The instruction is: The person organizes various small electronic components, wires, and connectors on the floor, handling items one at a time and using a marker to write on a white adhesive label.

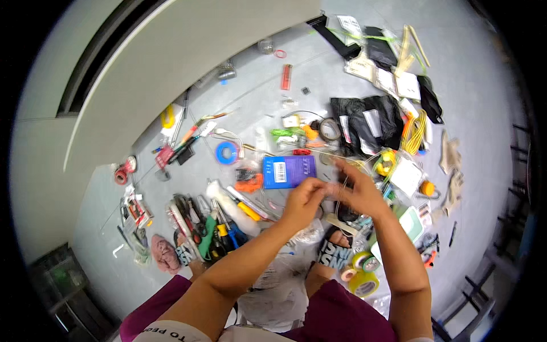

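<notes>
My left hand [306, 200] is closed, thumb and fingertips pinched together; whatever may be between them is too small and blurred to make out. Close on its right, my right hand [360, 192] has its fingers spread, slightly smeared by motion, with the thumb near the left fingertips. Just beyond both hands lies a blue and purple box [289, 172] with a white barcode label. Orange netting or cloth [249, 182] sits at the box's left. A blue tape roll [227, 153] lies farther left, and a dark tape roll [329, 129] is on the far side.
Screwdrivers and other hand tools [223, 231] are heaped at the near left. Clear and yellow tape rolls [363, 283] stand by my right foot. Black bags [367, 122], a yellow cord [415, 134] and work gloves [452, 171] lie to the right. A pale cabinet [171, 62] borders the far left.
</notes>
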Tool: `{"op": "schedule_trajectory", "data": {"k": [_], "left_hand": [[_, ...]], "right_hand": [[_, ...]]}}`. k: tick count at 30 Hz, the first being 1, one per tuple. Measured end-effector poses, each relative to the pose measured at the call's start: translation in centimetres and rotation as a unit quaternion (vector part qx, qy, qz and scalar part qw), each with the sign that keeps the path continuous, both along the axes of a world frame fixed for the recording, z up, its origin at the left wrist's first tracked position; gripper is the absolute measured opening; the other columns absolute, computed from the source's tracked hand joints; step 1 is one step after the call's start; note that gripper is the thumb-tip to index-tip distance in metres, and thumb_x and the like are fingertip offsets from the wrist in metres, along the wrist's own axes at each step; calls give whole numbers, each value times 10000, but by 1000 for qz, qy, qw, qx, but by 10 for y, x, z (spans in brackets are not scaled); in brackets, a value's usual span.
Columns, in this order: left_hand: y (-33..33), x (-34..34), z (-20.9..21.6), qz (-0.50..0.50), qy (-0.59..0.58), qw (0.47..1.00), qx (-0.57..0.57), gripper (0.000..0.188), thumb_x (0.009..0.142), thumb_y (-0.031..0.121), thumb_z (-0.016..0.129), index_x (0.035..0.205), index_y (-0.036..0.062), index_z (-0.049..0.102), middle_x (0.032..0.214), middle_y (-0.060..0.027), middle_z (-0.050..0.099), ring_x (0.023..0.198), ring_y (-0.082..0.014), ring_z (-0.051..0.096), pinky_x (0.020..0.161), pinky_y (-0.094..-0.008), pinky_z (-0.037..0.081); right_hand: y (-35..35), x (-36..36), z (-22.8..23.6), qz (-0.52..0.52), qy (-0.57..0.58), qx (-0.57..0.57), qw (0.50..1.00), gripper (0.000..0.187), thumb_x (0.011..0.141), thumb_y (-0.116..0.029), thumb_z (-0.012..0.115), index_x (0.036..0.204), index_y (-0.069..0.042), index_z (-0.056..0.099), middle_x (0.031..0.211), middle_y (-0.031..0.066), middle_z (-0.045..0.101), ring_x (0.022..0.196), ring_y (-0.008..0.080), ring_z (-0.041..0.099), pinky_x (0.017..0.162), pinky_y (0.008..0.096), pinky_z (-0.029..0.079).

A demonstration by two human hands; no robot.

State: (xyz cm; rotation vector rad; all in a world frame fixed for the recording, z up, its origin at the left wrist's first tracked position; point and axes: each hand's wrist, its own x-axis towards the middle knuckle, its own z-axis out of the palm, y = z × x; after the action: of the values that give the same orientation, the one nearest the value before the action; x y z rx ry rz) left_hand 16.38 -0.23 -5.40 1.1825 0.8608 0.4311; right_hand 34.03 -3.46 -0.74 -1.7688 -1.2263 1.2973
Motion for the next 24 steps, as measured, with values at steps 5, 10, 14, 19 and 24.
{"op": "schedule_trajectory", "data": {"k": [5, 10, 14, 19, 24], "left_hand": [[45, -21, 20, -36, 145, 979, 138, 287, 836, 166, 629, 1068, 15, 554, 996, -105, 618, 924, -172, 588, 789, -297, 471], [234, -96, 78, 197, 460, 564, 657, 877, 722, 345, 690, 1418, 113, 209, 1471, -225, 84, 1355, -426, 25, 978, -684, 95], [320, -150, 141, 247, 506, 415, 715, 816, 713, 428, 703, 1373, 166, 300, 1408, -167, 258, 1299, -381, 215, 930, -700, 151], [370, -159, 135, 214, 582, 401, 674, 725, 721, 501, 676, 1326, 220, 394, 1317, -115, 422, 1227, -334, 355, 945, -650, 177], [393, -155, 131, 233, 576, 415, 665, 713, 748, 394, 681, 1351, 209, 348, 1339, -135, 396, 1249, -360, 328, 978, -637, 192]], "right_hand": [[-13, -46, 1, 144, -297, 70, 941, 468, 712, -78, 601, 1167, -21, 510, 883, 130, 629, 826, 310, 591, 732, 392, 479], [-14, -55, -12, 201, -330, 132, 913, 226, 645, -40, 562, 858, -49, 638, 856, 86, 643, 803, 249, 605, 716, 344, 485], [-10, -59, -8, 201, -311, 134, 919, 232, 642, -39, 562, 859, -52, 644, 882, 86, 652, 833, 246, 611, 757, 344, 478], [-6, -61, -3, 172, -304, 116, 930, 221, 629, -7, 552, 825, -45, 647, 860, 91, 657, 829, 248, 617, 754, 346, 482], [1, -60, 4, 166, -310, 102, 931, 225, 628, -13, 573, 835, -65, 644, 841, 102, 652, 775, 265, 621, 682, 356, 500]]}}
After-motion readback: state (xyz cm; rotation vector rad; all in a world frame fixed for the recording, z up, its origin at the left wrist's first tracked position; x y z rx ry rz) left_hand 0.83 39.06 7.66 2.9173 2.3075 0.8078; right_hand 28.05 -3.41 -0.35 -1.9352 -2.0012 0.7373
